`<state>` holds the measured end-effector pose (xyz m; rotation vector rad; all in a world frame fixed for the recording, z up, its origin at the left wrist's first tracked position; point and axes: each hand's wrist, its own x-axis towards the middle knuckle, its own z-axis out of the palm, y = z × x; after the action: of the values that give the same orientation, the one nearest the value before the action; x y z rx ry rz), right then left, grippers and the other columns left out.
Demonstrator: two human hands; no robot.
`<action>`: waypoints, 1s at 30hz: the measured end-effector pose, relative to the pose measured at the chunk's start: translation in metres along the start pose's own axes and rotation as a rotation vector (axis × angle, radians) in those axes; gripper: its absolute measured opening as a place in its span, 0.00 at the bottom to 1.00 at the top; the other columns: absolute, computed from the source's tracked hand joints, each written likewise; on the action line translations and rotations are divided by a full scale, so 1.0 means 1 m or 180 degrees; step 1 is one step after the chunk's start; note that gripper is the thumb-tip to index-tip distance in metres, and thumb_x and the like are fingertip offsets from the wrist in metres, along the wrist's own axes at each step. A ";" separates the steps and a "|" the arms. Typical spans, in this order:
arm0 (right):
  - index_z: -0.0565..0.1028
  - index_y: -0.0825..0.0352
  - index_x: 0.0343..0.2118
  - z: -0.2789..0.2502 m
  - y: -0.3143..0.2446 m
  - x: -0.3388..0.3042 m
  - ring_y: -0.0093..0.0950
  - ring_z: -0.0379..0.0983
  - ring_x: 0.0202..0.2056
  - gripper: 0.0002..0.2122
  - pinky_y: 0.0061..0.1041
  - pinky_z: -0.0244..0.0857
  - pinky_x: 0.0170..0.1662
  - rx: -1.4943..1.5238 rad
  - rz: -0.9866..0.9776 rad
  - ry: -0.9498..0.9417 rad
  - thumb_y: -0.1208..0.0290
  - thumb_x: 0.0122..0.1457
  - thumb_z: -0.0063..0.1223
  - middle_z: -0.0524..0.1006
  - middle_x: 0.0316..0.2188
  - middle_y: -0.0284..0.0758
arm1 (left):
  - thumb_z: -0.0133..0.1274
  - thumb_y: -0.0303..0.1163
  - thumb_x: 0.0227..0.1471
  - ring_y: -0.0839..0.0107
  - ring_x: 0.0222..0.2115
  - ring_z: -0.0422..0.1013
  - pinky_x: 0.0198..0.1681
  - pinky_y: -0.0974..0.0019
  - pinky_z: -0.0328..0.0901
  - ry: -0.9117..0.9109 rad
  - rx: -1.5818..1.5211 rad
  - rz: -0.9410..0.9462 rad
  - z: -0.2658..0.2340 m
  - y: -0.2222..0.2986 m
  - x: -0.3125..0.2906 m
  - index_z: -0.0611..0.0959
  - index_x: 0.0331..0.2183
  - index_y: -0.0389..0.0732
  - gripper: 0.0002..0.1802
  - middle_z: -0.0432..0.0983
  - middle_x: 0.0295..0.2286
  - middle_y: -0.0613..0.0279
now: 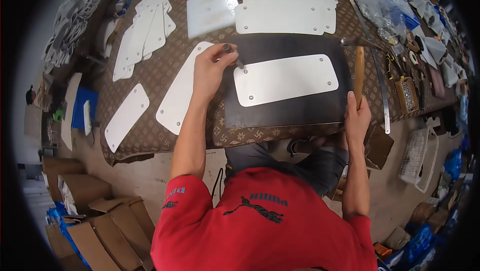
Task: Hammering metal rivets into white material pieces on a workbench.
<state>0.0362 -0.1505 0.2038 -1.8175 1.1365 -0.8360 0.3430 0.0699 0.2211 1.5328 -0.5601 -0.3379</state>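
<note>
A white rectangular panel with rounded corners lies on a dark flat slab. Metal eyelets or studs sit near its corners. In my left hand is a short dark metal punch, tilted, its tip by the stud at the panel's far left corner. Whether the tip touches that stud I cannot tell. My right hand grips a hammer by the end of its wooden handle. The hammer's head is above the slab's far right corner, apart from the punch.
Similar white panels lie at the left, and stacks of panels stand at the back. A translucent block is nearby. At right are a metal ruler, a small box of metal parts and pliers.
</note>
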 end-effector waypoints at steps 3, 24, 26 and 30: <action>0.69 0.63 0.28 0.015 -0.028 -0.021 0.11 0.57 0.19 0.13 0.16 0.51 0.22 0.0522 0.0131 -0.0572 0.62 0.68 0.54 0.64 0.19 0.21 | 0.61 0.24 0.53 0.76 0.32 0.75 0.40 0.71 0.69 -0.0191 0.0051 -0.0009 0.004 -0.005 -0.003 0.85 0.41 0.32 0.12 0.80 0.29 0.63; 0.69 0.67 0.32 0.028 -0.112 -0.054 0.17 0.60 0.18 0.10 0.21 0.53 0.21 -0.0577 -0.0607 -0.1954 0.66 0.68 0.51 0.65 0.17 0.29 | 0.61 0.26 0.53 0.70 0.31 0.76 0.38 0.68 0.69 -0.0377 0.0508 0.0239 0.009 -0.020 -0.026 0.85 0.39 0.32 0.11 0.79 0.31 0.59; 0.69 0.64 0.31 0.014 -0.112 -0.062 0.12 0.57 0.17 0.10 0.17 0.51 0.19 -0.0387 -0.0574 -0.1760 0.67 0.69 0.51 0.64 0.17 0.23 | 0.60 0.25 0.53 0.70 0.31 0.77 0.38 0.68 0.69 -0.0379 0.0290 0.0385 0.004 -0.010 -0.031 0.84 0.39 0.32 0.10 0.79 0.31 0.59; 0.68 0.65 0.34 -0.003 -0.118 -0.073 0.10 0.58 0.17 0.08 0.14 0.48 0.17 0.0484 0.0037 -0.1506 0.68 0.69 0.50 0.64 0.17 0.22 | 0.59 0.22 0.53 0.71 0.31 0.77 0.37 0.68 0.70 -0.0668 0.0037 0.0210 0.001 0.005 -0.053 0.84 0.39 0.31 0.10 0.79 0.31 0.59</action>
<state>0.0514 -0.0533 0.3018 -1.7540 0.7569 -0.4349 0.2973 0.0979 0.2190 1.4958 -0.7765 -0.4484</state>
